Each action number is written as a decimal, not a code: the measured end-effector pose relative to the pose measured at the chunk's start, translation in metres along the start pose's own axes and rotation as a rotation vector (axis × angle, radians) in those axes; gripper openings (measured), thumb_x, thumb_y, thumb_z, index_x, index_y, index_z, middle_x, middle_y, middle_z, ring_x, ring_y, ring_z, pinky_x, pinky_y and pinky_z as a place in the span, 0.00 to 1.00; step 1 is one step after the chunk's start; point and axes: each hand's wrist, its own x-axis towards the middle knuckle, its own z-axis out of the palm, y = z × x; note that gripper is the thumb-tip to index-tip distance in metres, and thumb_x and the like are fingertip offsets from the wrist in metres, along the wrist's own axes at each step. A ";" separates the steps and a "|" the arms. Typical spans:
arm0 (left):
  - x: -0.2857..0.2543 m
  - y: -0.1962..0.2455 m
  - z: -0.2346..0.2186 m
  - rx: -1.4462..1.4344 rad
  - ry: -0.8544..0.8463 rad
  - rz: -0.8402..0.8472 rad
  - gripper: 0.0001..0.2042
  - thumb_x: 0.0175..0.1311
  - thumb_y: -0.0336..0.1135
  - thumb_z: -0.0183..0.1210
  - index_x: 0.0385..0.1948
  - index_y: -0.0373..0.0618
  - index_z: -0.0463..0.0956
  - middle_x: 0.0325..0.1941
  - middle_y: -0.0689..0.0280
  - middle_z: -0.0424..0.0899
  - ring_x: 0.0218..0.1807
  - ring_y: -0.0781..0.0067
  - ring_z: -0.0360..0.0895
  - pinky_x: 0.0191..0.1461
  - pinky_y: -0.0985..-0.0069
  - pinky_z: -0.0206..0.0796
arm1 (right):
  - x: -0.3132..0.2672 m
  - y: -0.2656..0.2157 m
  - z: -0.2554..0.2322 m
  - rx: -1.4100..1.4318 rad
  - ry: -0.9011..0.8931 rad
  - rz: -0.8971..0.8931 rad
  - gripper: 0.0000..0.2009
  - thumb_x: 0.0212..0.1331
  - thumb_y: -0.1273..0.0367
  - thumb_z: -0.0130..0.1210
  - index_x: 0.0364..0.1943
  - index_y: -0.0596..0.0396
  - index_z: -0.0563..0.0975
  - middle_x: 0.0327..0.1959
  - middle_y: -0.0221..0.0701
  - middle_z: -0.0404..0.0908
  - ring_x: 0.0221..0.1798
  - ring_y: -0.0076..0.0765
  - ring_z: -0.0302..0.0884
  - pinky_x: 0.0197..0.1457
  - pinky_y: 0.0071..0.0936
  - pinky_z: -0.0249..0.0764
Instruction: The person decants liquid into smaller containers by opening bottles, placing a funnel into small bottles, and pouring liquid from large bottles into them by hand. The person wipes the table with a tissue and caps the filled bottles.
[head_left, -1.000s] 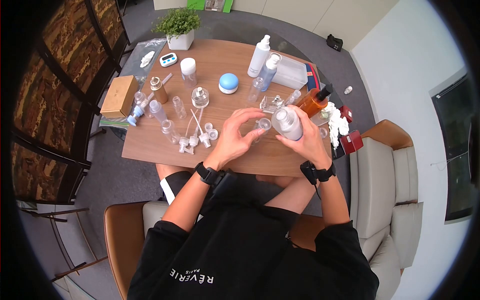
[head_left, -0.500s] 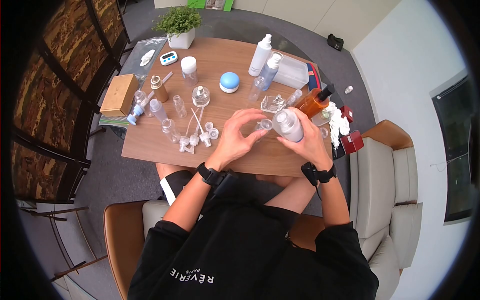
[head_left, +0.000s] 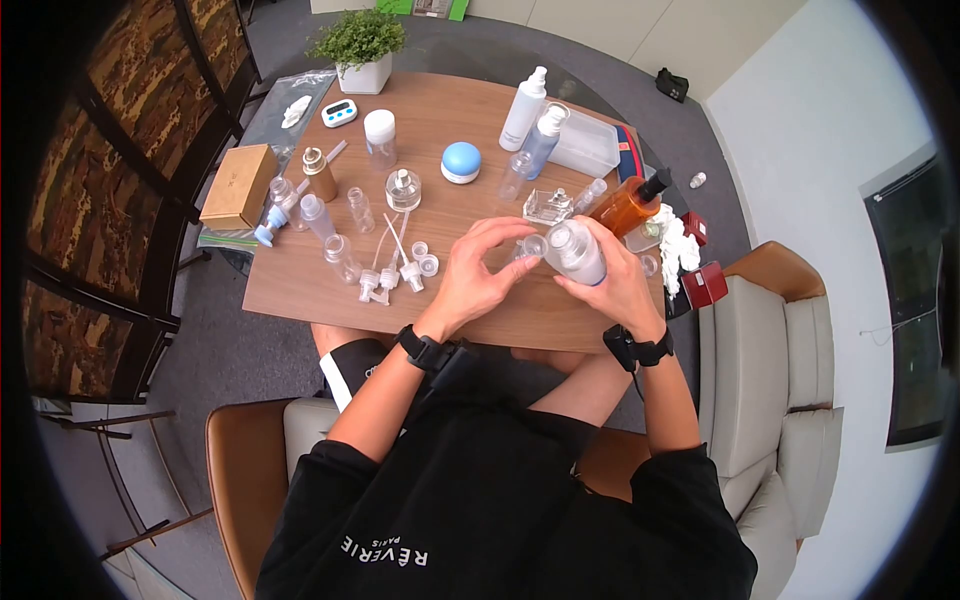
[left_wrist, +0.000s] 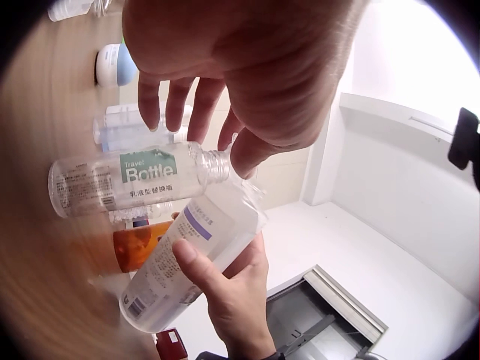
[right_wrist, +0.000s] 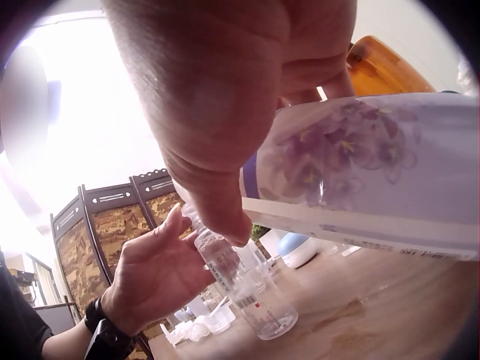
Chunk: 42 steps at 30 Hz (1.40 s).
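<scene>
A clear travel bottle (left_wrist: pixel 139 180) with a green label stands upright on the table. My left hand (head_left: pixel 478 272) is around its neck, thumb on the near side and fingers curved on the far side. My right hand (head_left: pixel 622 278) grips a larger whitish bottle (left_wrist: pixel 176 266) with a purple band and, in the right wrist view, a flower print (right_wrist: pixel 341 150). That bottle leans toward the travel bottle, its upper end close beside the clear neck (left_wrist: pixel 216 166). The right hand's thumb (right_wrist: pixel 217 210) hides the meeting point in the right wrist view.
An orange pump bottle (head_left: pixel 627 205) and a square glass bottle (head_left: pixel 548 207) stand just beyond the hands. Loose pump heads (head_left: pixel 388 280) lie at left, near several small clear bottles. A blue-lidded jar (head_left: pixel 461 162) and a potted plant (head_left: pixel 365 75) sit farther back on the table (head_left: pixel 440 110).
The head view has shifted slightly. Both hands and both bottles keep nearly the same places.
</scene>
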 end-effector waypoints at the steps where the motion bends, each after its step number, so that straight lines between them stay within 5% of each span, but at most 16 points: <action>1: 0.000 0.000 0.000 -0.001 0.004 -0.003 0.17 0.59 0.33 0.74 0.50 0.41 0.86 0.58 0.56 0.87 0.64 0.53 0.80 0.69 0.59 0.69 | 0.000 -0.001 0.000 -0.002 -0.010 0.005 0.39 0.47 0.68 0.78 0.68 0.52 0.73 0.58 0.43 0.84 0.60 0.52 0.85 0.61 0.39 0.81; 37: -0.003 -0.008 0.004 0.041 0.051 0.021 0.17 0.58 0.30 0.74 0.51 0.43 0.88 0.56 0.60 0.89 0.64 0.57 0.80 0.71 0.61 0.69 | 0.008 -0.009 -0.014 -0.228 -0.072 -0.064 0.39 0.47 0.65 0.76 0.69 0.45 0.73 0.48 0.39 0.84 0.49 0.52 0.86 0.50 0.42 0.82; 42: -0.003 -0.009 0.005 0.020 0.049 0.013 0.17 0.58 0.30 0.74 0.51 0.42 0.88 0.56 0.60 0.89 0.64 0.57 0.80 0.71 0.61 0.69 | 0.009 -0.012 -0.017 -0.248 -0.110 -0.033 0.40 0.45 0.68 0.77 0.69 0.47 0.74 0.53 0.40 0.85 0.52 0.52 0.87 0.52 0.42 0.84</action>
